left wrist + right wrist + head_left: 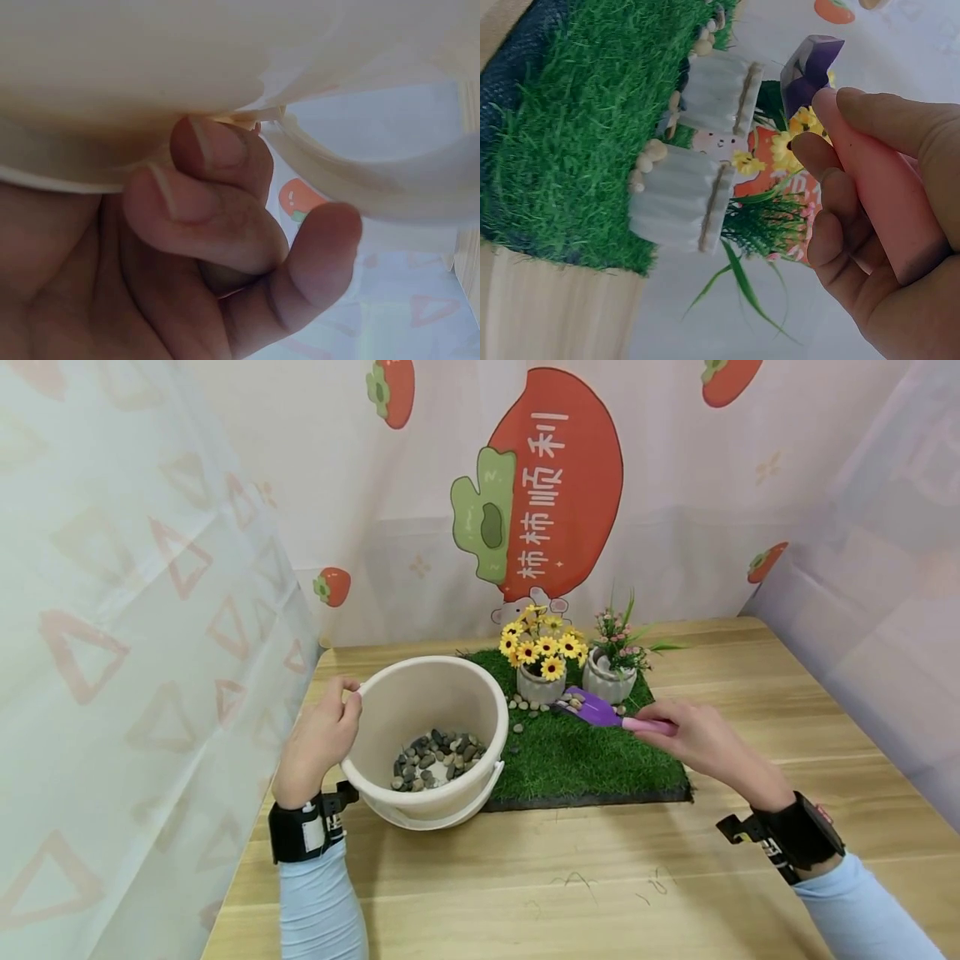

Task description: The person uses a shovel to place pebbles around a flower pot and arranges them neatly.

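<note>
My left hand [322, 731] grips the left rim of a beige bucket [422, 806], its fingers curled under the lip in the left wrist view. Grey and tan pebbles [442, 756] cover part of the bucket's floor. In my right hand [697, 735] is the pink handle of a small purple shovel [596, 707], with a few pebbles on its blade. The blade is over the artificial turf [592, 768], in front of two pots. One whitish pot [540, 685] bears yellow flowers [546, 647]; the other pot [607, 681] holds pink flowers and long green leaves.
More pebbles [528, 703] lie on the turf around the pots' bases. The turf mat sits on a wood-grain table [600, 885]. A printed cloth [420, 543] hangs behind the table and along both sides. The bucket's white handle [450, 818] hangs down at its front.
</note>
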Demonstrator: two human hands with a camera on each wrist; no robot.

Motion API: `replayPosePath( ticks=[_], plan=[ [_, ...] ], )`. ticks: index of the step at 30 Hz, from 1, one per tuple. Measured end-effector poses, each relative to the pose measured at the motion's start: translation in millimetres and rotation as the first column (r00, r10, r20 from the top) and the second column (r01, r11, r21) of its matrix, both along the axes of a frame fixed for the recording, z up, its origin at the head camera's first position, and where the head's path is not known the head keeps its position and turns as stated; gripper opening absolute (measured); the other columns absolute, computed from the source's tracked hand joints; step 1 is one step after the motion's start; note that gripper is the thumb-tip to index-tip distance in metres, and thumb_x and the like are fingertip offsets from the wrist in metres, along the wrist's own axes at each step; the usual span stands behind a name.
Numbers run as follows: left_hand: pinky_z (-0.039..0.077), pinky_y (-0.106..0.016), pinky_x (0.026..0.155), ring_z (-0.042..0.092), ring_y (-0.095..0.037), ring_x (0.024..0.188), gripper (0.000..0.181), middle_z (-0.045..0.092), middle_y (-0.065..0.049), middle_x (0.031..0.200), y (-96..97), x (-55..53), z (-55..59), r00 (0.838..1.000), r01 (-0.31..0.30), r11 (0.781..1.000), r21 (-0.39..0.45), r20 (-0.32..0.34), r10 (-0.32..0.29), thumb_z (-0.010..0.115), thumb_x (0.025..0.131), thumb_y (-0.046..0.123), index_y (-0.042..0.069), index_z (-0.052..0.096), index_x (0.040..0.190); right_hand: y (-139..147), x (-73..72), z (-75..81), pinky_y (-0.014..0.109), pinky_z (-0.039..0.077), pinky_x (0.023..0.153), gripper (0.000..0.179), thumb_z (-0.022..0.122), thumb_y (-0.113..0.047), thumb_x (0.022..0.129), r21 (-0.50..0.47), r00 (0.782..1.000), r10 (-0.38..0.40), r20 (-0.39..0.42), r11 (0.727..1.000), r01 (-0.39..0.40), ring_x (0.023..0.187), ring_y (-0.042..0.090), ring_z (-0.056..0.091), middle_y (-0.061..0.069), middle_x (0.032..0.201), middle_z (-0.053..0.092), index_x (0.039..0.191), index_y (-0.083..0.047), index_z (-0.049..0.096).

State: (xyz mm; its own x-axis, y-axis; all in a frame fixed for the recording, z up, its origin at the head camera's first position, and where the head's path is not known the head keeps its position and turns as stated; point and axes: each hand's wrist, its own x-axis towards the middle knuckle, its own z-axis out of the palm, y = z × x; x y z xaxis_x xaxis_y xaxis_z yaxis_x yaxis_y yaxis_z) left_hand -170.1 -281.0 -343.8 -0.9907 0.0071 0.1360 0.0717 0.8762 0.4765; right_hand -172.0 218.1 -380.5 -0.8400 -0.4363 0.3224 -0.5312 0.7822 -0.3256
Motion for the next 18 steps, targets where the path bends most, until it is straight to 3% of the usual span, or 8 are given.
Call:
replayPosePath(
  ticks=[11,18],
  plan=[
    [0.047,-0.035,0.061,0.060,-0.023,0.064,0.041,0.065,-0.013,0.083,1.7,-0.6,0.2,1.000,-0.005,1.000,-0.002,-0.006,0.005,0.026,0.106,0.032,0.007,0.047,0.130,20.3,4.4,-15.0,0.029,0.045,0.065,0.019,0.076,-0.017,0.085,-0.021,0.998,-0.065,0.014,0.998,0.065,0.070,0.006,0.058,-0.002,0.087,0.071,0.103,-0.015,0.073],
    [0.047,-0.036,0.061,0.060,-0.024,0.063,0.040,0.063,-0.012,0.080,0.4,-1.0,0.0,1.000,0.003,1.000,0.000,0.002,-0.003,0.026,0.106,0.031,0.006,0.046,0.130,30.8,4.7,-16.1,0.037,0.047,0.068,0.021,0.076,-0.017,0.085,0.003,0.995,-0.095,0.025,0.995,0.095,0.074,0.017,0.065,0.005,0.090,0.074,0.105,-0.012,0.072]
  ],
)
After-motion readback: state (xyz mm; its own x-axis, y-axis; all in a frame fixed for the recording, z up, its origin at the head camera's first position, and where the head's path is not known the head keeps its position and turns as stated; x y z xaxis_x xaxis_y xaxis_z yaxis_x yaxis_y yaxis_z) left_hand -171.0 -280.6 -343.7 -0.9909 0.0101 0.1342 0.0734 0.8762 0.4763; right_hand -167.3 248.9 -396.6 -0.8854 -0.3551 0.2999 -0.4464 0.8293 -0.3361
